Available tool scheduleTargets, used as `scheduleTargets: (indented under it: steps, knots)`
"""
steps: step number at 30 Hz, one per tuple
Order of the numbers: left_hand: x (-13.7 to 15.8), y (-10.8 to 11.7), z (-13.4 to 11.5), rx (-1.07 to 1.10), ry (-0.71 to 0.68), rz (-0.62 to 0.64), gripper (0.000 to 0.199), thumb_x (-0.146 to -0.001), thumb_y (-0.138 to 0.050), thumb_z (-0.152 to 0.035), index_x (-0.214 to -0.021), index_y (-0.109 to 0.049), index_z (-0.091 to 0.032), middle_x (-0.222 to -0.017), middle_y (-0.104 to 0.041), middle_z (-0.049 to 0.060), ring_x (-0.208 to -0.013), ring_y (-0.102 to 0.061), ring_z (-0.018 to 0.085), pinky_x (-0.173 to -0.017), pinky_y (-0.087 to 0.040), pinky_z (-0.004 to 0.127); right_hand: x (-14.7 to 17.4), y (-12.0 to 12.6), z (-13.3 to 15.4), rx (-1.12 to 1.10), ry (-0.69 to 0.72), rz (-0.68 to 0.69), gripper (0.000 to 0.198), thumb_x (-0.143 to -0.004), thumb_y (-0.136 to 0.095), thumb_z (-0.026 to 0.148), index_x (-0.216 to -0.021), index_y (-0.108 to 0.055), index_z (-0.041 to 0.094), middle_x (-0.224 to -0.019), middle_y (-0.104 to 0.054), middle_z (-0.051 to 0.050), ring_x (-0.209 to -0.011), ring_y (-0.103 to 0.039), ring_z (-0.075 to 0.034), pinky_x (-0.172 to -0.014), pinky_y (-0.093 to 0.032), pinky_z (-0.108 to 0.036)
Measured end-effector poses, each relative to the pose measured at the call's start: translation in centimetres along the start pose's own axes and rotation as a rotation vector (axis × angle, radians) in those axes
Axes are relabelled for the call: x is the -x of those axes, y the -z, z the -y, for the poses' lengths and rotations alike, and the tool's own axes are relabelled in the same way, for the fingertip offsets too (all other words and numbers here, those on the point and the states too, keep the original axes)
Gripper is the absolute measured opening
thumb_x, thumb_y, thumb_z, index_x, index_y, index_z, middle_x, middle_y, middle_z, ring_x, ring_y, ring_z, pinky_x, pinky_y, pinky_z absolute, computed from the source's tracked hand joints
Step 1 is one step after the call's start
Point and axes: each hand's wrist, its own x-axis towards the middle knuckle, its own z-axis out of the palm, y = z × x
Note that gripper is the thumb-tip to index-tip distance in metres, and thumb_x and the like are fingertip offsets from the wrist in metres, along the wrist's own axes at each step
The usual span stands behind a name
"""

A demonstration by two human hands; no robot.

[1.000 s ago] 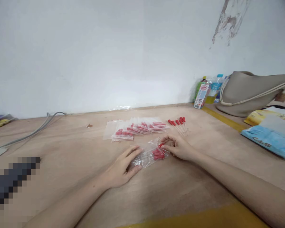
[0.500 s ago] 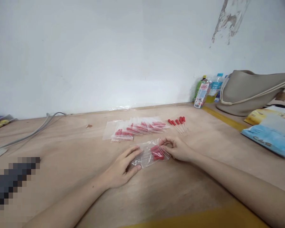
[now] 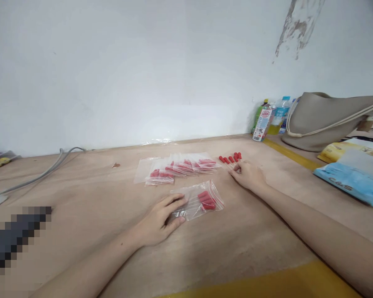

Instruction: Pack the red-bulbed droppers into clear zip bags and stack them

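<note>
A clear zip-lock bag point(image 3: 192, 211) lies on the table with several red-bulbed droppers point(image 3: 207, 200) inside. Its red-edged mouth points right. Over the bag's left end rests my left hand point(image 3: 161, 219), fingers and thumb spread. My right hand point(image 3: 248, 174) is at the loose droppers point(image 3: 231, 159), its fingers closed at their thin pale stems. The hand hides part of these stems, and how many it grips does not show. Behind the single bag, a row of overlapping filled bags point(image 3: 180, 165) holds more red-bulbed droppers.
Bottles point(image 3: 262, 122) and a grey-beige bag point(image 3: 323, 120) stand at the back right. A blue-and-yellow soft pack point(image 3: 349, 180) lies at the right. A grey cable point(image 3: 46, 171) runs along the left. Yellow tape point(image 3: 267, 281) crosses the front edge.
My right hand has let go of the bag's mouth and moved back and right to the loose droppers. My left hand stays on the bag.
</note>
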Motion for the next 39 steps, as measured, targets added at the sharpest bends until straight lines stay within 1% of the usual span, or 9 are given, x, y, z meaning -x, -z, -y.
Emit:
scheduleTargets:
  steps: [6, 11, 16, 19, 25, 28, 33, 36, 39]
  knots:
    - [-0.1, 0.1, -0.1, -0.006, 0.006, 0.003, 0.043, -0.089, -0.045, -0.032, -0.132, -0.041, -0.024, -0.135, -0.042, 0.008, -0.124, -0.039, 0.024, -0.102, -0.036, 0.043, 0.3, 0.3, 0.9, 0.114, -0.026, 0.123, 0.031, -0.081, -0.039, 0.033, -0.085, -0.064, 0.015, -0.097, -0.061, -0.014, -0.086, -0.06, -0.026, -0.066, -0.043, -0.033]
    - [-0.1, 0.0, -0.2, 0.003, 0.004, -0.006, 0.043, -0.089, -0.045, -0.032, -0.131, -0.042, -0.024, -0.135, -0.042, 0.008, -0.124, -0.039, 0.024, -0.102, -0.036, 0.044, 0.9, 0.7, 1.3, 0.202, -0.002, 0.129, 0.039, -0.087, -0.031, 0.031, -0.096, -0.062, 0.01, -0.102, -0.058, -0.019, -0.091, -0.059, -0.03, -0.071, -0.044, -0.039]
    - [-0.1, 0.0, -0.2, 0.008, -0.01, -0.021, 0.043, -0.089, -0.047, -0.031, -0.131, -0.042, -0.025, -0.135, -0.042, 0.008, -0.123, -0.04, 0.024, -0.101, -0.037, 0.044, 0.6, 0.5, 1.1, 0.129, -0.001, 0.135, 0.041, -0.083, -0.038, 0.045, -0.09, -0.064, 0.014, -0.1, -0.061, -0.015, -0.088, -0.061, -0.029, -0.067, -0.045, -0.037]
    - [-0.1, 0.0, -0.2, 0.004, -0.002, -0.013, 0.044, -0.089, -0.047, -0.032, -0.132, -0.041, -0.025, -0.135, -0.042, 0.007, -0.123, -0.04, 0.024, -0.101, -0.037, 0.045, 0.4, 0.1, 1.0, 0.116, 0.001, 0.167, 0.04, -0.085, -0.036, 0.041, -0.083, -0.065, 0.014, -0.093, -0.064, -0.017, -0.084, -0.062, -0.029, -0.064, -0.045, -0.036]
    - [-0.1, 0.1, -0.4, 0.002, 0.009, -0.004, 0.044, -0.089, -0.046, -0.032, -0.132, -0.041, -0.025, -0.135, -0.042, 0.007, -0.123, -0.04, 0.024, -0.101, -0.037, 0.044, 0.4, 0.4, 0.0, 0.141, 0.005, 0.078, 0.032, -0.085, -0.036, 0.031, -0.085, -0.063, 0.013, -0.089, -0.066, -0.019, -0.079, -0.063, -0.028, -0.059, -0.042, -0.033]
    - [-0.1, 0.2, -0.4, 0.002, 0.014, 0.001, 0.043, -0.089, -0.046, -0.032, -0.132, -0.041, -0.025, -0.135, -0.042, 0.008, -0.123, -0.04, 0.024, -0.101, -0.037, 0.044, -0.1, 1.4, -1.0, -0.009, 0.016, -0.038, 0.025, -0.084, -0.039, 0.029, -0.085, -0.06, 0.014, -0.081, -0.066, -0.015, -0.073, -0.062, -0.024, -0.058, -0.04, -0.031]
    - [0.0, 0.1, -0.4, -0.003, 0.027, 0.011, 0.044, -0.089, -0.045, -0.032, -0.132, -0.041, -0.024, -0.136, -0.041, 0.008, -0.124, -0.039, 0.024, -0.103, -0.035, 0.043, -0.8, 2.4, -2.6, -0.421, 0.087, -0.229, 0.015, -0.078, -0.05, 0.03, -0.078, -0.059, 0.018, -0.071, -0.064, -0.005, -0.063, -0.057, -0.016, -0.058, -0.041, -0.027]
    - [-0.1, 0.1, -0.3, -0.002, 0.023, 0.01, 0.044, -0.089, -0.046, -0.032, -0.132, -0.042, -0.024, -0.136, -0.041, 0.007, -0.124, -0.039, 0.024, -0.102, -0.036, 0.043, -0.8, 2.3, -2.7, -0.657, 0.124, -0.299, 0.017, -0.076, -0.054, 0.034, -0.08, -0.059, 0.018, -0.075, -0.063, -0.004, -0.065, -0.057, -0.015, -0.062, -0.044, -0.028]
    - [-0.1, 0.1, -0.3, 0.003, 0.007, -0.001, 0.044, -0.089, -0.046, -0.031, -0.132, -0.041, -0.025, -0.135, -0.042, 0.008, -0.123, -0.041, 0.024, -0.101, -0.037, 0.043, -0.5, 2.8, -2.2, -0.864, 0.105, -0.321, 0.024, -0.075, -0.055, 0.044, -0.075, -0.055, 0.02, -0.068, -0.059, -0.003, -0.061, -0.054, -0.014, -0.059, -0.044, -0.028]
